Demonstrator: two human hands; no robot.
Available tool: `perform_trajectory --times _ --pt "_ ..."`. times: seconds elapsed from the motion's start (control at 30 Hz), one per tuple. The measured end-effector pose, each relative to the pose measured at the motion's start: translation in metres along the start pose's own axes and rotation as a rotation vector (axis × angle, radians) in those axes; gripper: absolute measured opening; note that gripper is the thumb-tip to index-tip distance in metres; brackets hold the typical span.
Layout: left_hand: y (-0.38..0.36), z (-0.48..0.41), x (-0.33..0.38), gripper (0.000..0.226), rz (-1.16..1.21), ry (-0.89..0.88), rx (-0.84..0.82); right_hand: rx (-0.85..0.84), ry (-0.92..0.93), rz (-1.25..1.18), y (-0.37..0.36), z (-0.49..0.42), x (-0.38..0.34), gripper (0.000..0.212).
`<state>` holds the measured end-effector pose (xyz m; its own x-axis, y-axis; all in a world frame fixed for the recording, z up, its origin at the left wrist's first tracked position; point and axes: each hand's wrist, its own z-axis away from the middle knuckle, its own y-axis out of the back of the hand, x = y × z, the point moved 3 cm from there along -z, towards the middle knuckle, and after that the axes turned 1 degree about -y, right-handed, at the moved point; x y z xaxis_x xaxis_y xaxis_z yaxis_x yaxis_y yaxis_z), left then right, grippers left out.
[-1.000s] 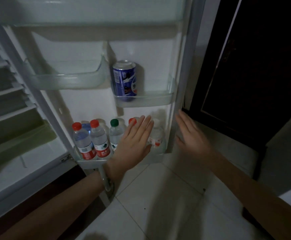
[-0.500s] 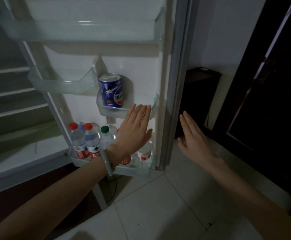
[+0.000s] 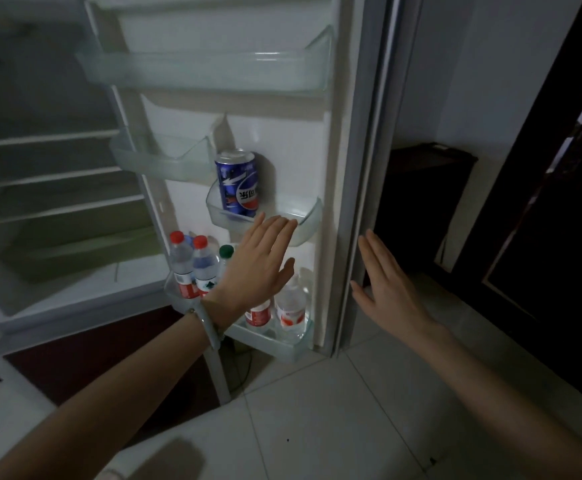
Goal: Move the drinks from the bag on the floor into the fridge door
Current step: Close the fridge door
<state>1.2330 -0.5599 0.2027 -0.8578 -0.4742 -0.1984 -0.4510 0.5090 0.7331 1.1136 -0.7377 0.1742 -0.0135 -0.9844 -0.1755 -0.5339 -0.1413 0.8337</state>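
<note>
The fridge door (image 3: 320, 140) stands open. A blue soda can (image 3: 237, 183) sits in the small middle door shelf (image 3: 303, 223). Several water bottles (image 3: 192, 268) with red and green caps fill the bottom door shelf (image 3: 275, 342). My left hand (image 3: 258, 265) is flat and empty, fingers apart, in front of the bottles, its fingertips just below the can's shelf. My right hand (image 3: 383, 282) is flat and empty too, beside the door's outer edge. The bag is out of view.
The fridge interior (image 3: 47, 174) with bare shelves is at the left. A dark cabinet (image 3: 421, 209) and dark door (image 3: 542, 237) stand to the right. White floor tiles (image 3: 334, 427) spread below. A cable (image 3: 244, 368) hangs under the door.
Both hands rose and drew back from the bottom shelf. The view lifted, so more of the upper door shelves shows. The left hand now reaches the can's shelf height.
</note>
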Motion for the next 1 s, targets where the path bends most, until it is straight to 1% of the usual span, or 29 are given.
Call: perform_trajectory --times 0.17,0.27,0.37,0.57,0.7,0.83,0.93,1.0 --pt "0.03 0.044 -0.007 0.052 0.023 0.028 -0.004 0.01 -0.032 0.027 0.006 0.016 -0.035 0.073" --pt "0.052 0.072 -0.015 0.055 0.046 0.065 0.001 0.018 -0.032 0.042 0.009 0.028 -0.064 0.071" --pt "0.074 0.1 -0.023 0.054 0.052 0.105 0.018 0.005 -0.005 0.046 0.01 0.046 -0.094 0.065" --pt "0.113 0.167 -0.043 0.064 -0.006 0.199 -0.003 -0.01 0.058 -0.019 0.015 0.074 -0.151 0.063" --pt "0.129 0.223 -0.024 0.069 -0.02 0.148 -0.036 -0.043 0.102 -0.087 0.009 0.082 -0.191 0.076" --pt "0.14 0.265 -0.007 0.069 -0.063 0.068 -0.107 -0.115 0.125 -0.172 -0.002 0.082 -0.235 0.079" --pt "0.154 0.286 -0.009 0.062 -0.071 0.076 -0.113 -0.151 0.218 -0.222 -0.012 0.079 -0.272 0.08" --pt "0.158 0.298 -0.016 0.065 -0.08 0.114 -0.135 -0.169 0.29 -0.256 -0.022 0.076 -0.295 0.08"
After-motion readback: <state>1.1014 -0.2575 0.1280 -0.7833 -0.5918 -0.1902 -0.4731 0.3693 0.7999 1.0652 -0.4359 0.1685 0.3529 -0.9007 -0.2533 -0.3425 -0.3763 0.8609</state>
